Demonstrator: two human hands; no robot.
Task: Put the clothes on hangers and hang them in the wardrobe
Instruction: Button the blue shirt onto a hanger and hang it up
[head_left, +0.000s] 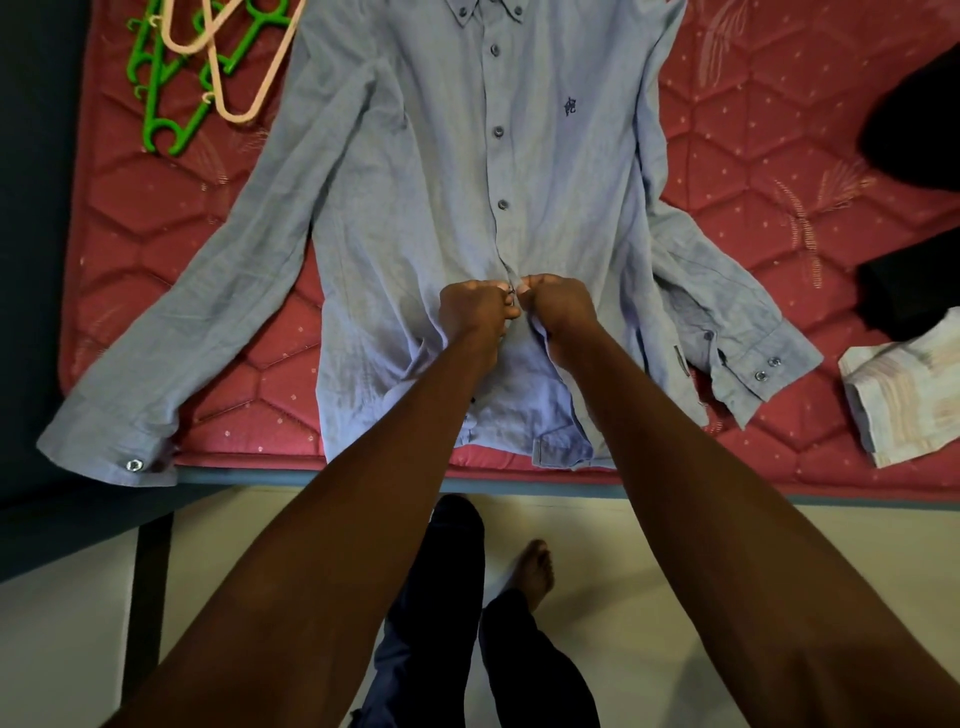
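A light blue long-sleeved shirt (415, 197) lies flat on its back on the red quilted mattress (753, 130), collar far from me, sleeves spread to both sides. Its front is buttoned down to about the middle. My left hand (475, 309) and my right hand (558, 306) meet at the placket low on the shirt, each pinching one edge of the fabric at a button. Below my hands the shirt front lies parted. Green hangers (156, 104) and peach hangers (244, 88) lie at the mattress's far left corner.
A folded pale striped garment (904, 384) sits at the right near the mattress edge, with dark clothes (914, 130) beyond it. The mattress front edge runs just under the shirt hem. My legs and a bare foot (532, 569) stand on the cream floor.
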